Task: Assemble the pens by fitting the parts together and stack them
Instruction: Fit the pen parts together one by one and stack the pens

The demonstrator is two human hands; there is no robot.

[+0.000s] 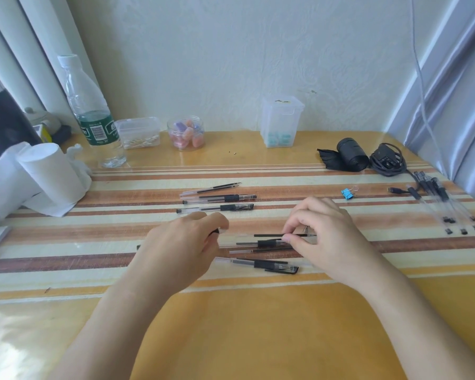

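My left hand [181, 242] grips the end of a clear pen barrel [231, 235] just above the striped table. My right hand [318, 229] pinches a thin black refill [272, 235] that lines up with the barrel's open end. Beneath the hands lie a pen with a black grip [266, 243], a loose refill [258, 250] and a capped pen [261, 264]. Farther back sit two assembled pens [220, 202] and loose refills [211, 188]. A stack of finished pens [442, 201] lies at the far right.
A water bottle [93, 113], paper rolls [39, 176], clear boxes [139, 133], a jar of erasers [186, 133] and a tall plastic box [280, 122] line the back. A black bag roll [348, 154], a cable [387, 160] and a blue binder clip [348, 193] lie at the right.
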